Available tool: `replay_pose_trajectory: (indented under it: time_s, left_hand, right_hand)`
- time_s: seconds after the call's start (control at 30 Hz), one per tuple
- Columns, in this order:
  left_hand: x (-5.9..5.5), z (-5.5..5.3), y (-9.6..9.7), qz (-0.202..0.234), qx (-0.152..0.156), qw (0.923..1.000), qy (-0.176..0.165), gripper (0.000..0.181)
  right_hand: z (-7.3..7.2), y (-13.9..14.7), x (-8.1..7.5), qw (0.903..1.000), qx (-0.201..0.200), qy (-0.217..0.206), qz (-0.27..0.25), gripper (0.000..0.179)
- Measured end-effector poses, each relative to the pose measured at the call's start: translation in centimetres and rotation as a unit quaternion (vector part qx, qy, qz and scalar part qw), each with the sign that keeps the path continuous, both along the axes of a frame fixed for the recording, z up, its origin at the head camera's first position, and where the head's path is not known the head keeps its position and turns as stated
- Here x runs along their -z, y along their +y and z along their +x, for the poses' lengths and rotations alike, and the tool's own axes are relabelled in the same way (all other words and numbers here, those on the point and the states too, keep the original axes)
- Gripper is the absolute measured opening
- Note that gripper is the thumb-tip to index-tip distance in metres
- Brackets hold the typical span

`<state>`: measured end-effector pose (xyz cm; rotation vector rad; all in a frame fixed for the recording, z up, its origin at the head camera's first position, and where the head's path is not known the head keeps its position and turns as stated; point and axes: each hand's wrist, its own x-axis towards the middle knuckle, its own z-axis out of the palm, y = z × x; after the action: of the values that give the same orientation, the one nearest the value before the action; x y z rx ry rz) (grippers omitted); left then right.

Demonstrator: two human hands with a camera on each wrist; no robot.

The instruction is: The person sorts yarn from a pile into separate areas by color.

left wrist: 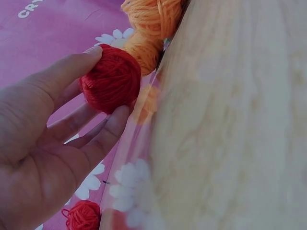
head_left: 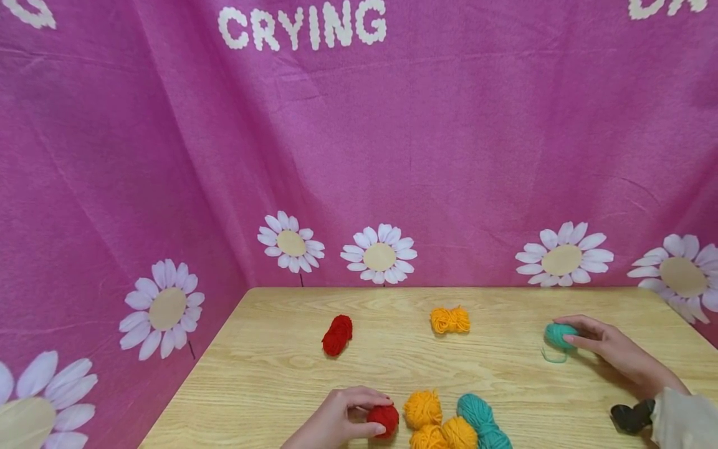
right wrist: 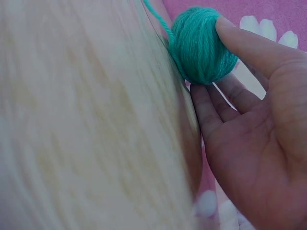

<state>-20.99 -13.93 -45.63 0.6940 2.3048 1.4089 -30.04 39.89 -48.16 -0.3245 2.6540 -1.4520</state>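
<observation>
My left hand point(head_left: 343, 416) holds a red yarn ball point(head_left: 384, 421) at the table's near side, just left of a cluster of orange yarn balls point(head_left: 424, 409). Thumb and fingertips pinch the red ball point(left wrist: 111, 79) in the left wrist view, and the palm stays apart from it. Over at the far right, my right hand point(head_left: 611, 349) grips a small teal yarn ball point(head_left: 560, 335) between thumb and fingers. A loose strand trails from this teal ball point(right wrist: 200, 45) onto the wood.
Toward the back lie a red yarn skein point(head_left: 337, 335) and an orange yarn skein point(head_left: 450, 320). A larger teal skein point(head_left: 483, 421) touches the orange cluster. The wooden table point(head_left: 269, 355) meets a pink daisy-printed cloth point(head_left: 449, 156) behind and at left.
</observation>
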Motion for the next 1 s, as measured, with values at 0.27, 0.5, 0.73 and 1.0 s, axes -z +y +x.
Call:
replay_pose_trajectory:
  time_s: [0.27, 0.5, 0.73, 1.0]
  left_hand:
    - [0.7, -0.5, -0.6, 0.023, 0.011, 0.9963, 0.082, 0.037]
    - [0.7, -0.8, -0.9, 0.023, -0.009, 0.9951, 0.096, 0.038]
    - [0.6, -1.2, -1.1, 0.024, -0.036, 0.9955, 0.085, 0.036]
    - [0.5, -1.5, -1.3, 0.007, -0.071, 0.9936, 0.087, 0.038]
  right_hand:
    - [0.2, -0.1, -0.2, 1.0, 0.0, -0.004, -0.008, 0.05]
    - [0.2, -0.2, -0.3, 1.0, 0.0, -0.001, -0.003, 0.049]
    - [0.2, -0.1, -0.1, 1.0, 0.0, 0.008, -0.003, 0.051]
    - [0.1, 0.0, 0.1, 1.0, 0.002, 0.002, 0.002, 0.051]
